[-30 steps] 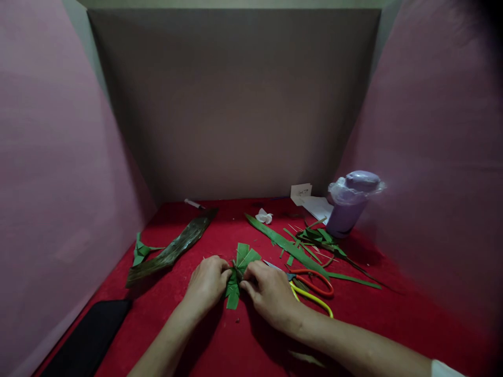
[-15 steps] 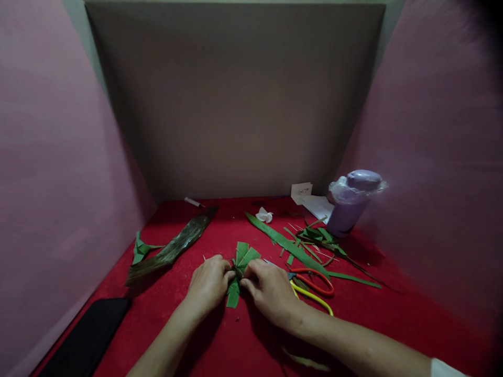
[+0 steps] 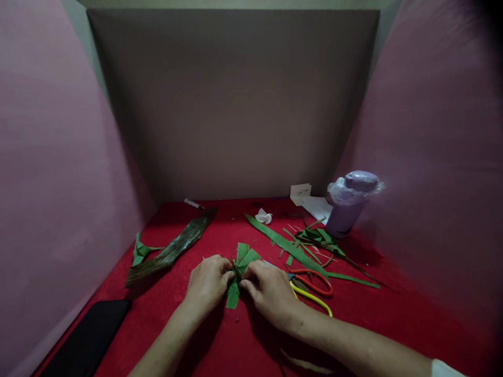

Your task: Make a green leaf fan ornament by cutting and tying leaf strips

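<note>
A folded green leaf piece (image 3: 244, 256) with splayed strips is pinched at its middle between both hands, just above the red cloth (image 3: 220, 345). My left hand (image 3: 209, 278) is closed on it from the left, thumb and fingertips together. From the right, my right hand (image 3: 271, 290) grips the same centre, fingers curled. A thin dark strand or stem crosses the leaf piece's middle; its exact kind I cannot make out. Scissors (image 3: 314, 283) with one red and one yellow handle lie beside my right hand, their blades partly hidden behind it.
Long green leaf (image 3: 286, 243) and cut scraps (image 3: 320, 238) lie right, near a purple plastic-wrapped bottle (image 3: 346, 214). On the left are a dark broad leaf (image 3: 176, 248), a small folded leaf (image 3: 140, 250) and a black flat object (image 3: 88, 335). Crumpled tissue (image 3: 263, 215) lies farther back.
Both hands keep their pinch on the leaf piece with barely any movement. The whole view has shifted very slightly.
</note>
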`<state>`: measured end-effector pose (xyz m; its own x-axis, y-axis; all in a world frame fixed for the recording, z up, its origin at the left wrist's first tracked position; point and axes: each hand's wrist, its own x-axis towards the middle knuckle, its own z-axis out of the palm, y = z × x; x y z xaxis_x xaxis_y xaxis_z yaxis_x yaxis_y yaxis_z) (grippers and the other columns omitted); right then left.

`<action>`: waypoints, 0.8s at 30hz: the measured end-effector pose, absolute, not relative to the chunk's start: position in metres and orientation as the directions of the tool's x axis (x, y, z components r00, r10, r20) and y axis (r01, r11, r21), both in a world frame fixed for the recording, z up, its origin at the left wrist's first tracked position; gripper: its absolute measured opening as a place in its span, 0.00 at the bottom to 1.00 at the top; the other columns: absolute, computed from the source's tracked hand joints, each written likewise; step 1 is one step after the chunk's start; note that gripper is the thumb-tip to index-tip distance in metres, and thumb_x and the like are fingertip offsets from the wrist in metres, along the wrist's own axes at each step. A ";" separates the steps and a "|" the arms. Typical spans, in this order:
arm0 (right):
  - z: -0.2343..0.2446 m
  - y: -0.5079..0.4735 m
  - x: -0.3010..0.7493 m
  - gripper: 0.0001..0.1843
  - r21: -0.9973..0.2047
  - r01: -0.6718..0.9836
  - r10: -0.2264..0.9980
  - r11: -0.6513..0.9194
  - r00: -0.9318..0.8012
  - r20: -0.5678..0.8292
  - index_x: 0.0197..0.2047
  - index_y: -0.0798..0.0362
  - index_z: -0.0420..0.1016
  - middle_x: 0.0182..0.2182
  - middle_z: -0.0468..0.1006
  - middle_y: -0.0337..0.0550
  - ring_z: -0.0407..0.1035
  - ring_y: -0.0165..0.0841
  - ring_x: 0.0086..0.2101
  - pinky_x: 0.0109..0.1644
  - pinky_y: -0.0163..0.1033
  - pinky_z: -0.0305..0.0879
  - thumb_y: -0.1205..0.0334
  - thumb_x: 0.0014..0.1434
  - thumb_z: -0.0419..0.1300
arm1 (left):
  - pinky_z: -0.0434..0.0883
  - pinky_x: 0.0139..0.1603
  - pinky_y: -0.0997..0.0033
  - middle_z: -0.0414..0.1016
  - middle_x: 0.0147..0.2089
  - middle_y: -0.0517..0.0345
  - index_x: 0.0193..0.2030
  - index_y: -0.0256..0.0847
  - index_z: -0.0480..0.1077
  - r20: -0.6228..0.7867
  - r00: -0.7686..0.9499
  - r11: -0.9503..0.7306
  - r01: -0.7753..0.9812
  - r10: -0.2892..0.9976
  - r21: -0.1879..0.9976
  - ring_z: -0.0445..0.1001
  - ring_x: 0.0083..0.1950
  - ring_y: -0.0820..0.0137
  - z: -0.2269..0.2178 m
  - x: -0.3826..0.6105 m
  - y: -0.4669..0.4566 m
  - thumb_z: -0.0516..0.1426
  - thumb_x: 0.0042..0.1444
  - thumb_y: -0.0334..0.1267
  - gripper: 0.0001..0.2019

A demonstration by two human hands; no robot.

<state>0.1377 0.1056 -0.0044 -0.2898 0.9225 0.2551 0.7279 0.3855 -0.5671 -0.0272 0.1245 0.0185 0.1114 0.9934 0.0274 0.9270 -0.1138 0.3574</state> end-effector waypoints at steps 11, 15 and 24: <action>-0.005 0.106 0.137 0.07 -0.595 0.684 0.907 0.421 -0.311 0.284 0.39 0.49 0.71 0.36 0.73 0.38 0.68 0.30 0.35 0.39 0.32 0.59 0.64 0.54 0.59 | 0.60 0.31 0.72 0.77 0.34 0.57 0.33 0.47 0.76 0.020 0.133 -0.131 0.927 0.991 0.352 0.74 0.36 0.67 0.017 -0.026 0.125 0.56 0.51 0.39 0.07; -0.006 0.108 0.138 0.07 -0.591 0.686 0.905 0.425 -0.316 0.285 0.39 0.49 0.73 0.36 0.73 0.38 0.68 0.30 0.35 0.39 0.32 0.60 0.65 0.55 0.59 | 0.60 0.31 0.73 0.77 0.35 0.57 0.33 0.47 0.76 0.022 0.139 -0.137 0.925 0.990 0.353 0.74 0.37 0.67 0.016 -0.027 0.125 0.55 0.52 0.39 0.07; -0.005 0.109 0.138 0.08 -0.526 0.697 0.873 0.488 -0.393 0.290 0.40 0.46 0.75 0.36 0.72 0.38 0.67 0.28 0.34 0.39 0.30 0.60 0.63 0.59 0.56 | 0.58 0.29 0.73 0.76 0.32 0.57 0.30 0.47 0.76 0.018 0.144 -0.142 0.933 0.989 0.332 0.73 0.35 0.68 0.016 -0.026 0.125 0.55 0.52 0.40 0.08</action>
<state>0.1378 0.1092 -0.0047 -0.3932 0.8727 0.2896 0.6967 0.4883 -0.5256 -0.0256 0.1249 0.0158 0.1440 0.9894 0.0180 0.9327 -0.1418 0.3317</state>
